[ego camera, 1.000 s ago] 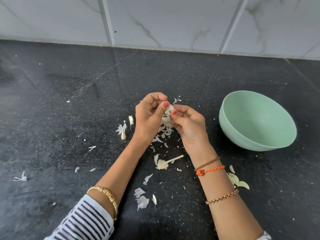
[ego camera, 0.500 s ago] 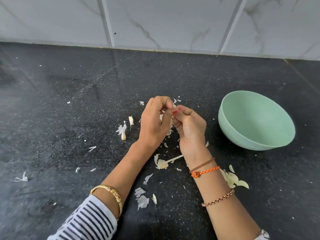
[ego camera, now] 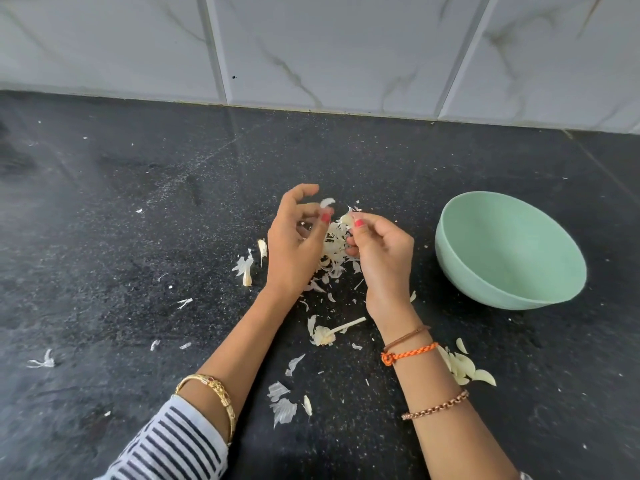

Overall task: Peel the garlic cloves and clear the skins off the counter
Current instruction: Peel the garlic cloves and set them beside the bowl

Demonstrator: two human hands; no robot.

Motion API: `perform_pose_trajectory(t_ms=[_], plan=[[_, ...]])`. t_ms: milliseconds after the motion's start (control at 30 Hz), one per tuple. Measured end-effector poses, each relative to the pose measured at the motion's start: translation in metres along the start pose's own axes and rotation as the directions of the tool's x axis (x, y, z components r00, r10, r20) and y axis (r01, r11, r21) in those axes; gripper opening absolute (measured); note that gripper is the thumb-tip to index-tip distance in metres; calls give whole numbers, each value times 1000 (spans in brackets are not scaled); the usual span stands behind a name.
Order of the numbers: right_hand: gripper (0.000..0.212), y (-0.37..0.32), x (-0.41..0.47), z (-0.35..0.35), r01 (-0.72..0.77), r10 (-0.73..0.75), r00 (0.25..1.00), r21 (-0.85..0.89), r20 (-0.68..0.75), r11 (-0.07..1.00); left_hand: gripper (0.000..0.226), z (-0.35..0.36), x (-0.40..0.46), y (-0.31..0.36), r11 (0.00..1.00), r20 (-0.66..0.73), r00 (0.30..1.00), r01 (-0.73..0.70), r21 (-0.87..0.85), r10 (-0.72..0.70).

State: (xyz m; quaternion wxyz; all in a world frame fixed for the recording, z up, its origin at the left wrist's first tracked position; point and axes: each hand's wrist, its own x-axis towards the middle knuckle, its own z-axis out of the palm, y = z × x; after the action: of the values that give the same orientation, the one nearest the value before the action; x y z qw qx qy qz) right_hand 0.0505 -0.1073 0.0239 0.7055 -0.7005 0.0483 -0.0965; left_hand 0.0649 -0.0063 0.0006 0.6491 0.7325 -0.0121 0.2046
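Observation:
Over the black counter [ego camera: 138,237], my left hand [ego camera: 294,244] pinches a small white strip of garlic skin [ego camera: 327,202] between thumb and fingertips. A little to its right, my right hand [ego camera: 381,251] pinches a garlic clove [ego camera: 346,219] at its fingertips. The two hands are a short gap apart. Under them lies a heap of papery skins [ego camera: 334,252]. More skin flakes [ego camera: 282,407] are scattered near my forearms, and a garlic stem with its root [ego camera: 332,332] lies between my wrists.
A mint-green bowl [ego camera: 512,299] stands right of my right hand; its inside looks empty. Pale peeled pieces [ego camera: 464,368] lie beside my right forearm. A small skin piece [ego camera: 246,268] lies left of my left hand. The tiled wall [ego camera: 346,46] closes the back.
My hands, pressed together on the clove before, have drawn apart. The left hand has come away with a strip of skin, and the clove stays in the right hand.

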Motion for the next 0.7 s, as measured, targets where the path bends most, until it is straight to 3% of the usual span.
perform_pose_trajectory(t_ms=[200, 300, 467, 700], plan=[[19, 5, 2, 0, 32, -34, 999, -78, -22, 996, 16, -1, -1, 3, 1000, 10, 1000, 16, 8, -16], [18, 6, 3, -1, 36, -38, 999, -89, -19, 995, 23, -1, -2, 4, 1000, 26, 1000, 4, 19, -4], [11, 8, 4, -1, 45, -47, 999, -90, -19, 995, 13, -1, -2, 5, 998, 29, 999, 21, -53, -19], [10, 9, 6, -2, 20, -25, 998, -81, -58, 997, 20, 0, 0, 5, 996, 100, 995, 17, -83, -8]])
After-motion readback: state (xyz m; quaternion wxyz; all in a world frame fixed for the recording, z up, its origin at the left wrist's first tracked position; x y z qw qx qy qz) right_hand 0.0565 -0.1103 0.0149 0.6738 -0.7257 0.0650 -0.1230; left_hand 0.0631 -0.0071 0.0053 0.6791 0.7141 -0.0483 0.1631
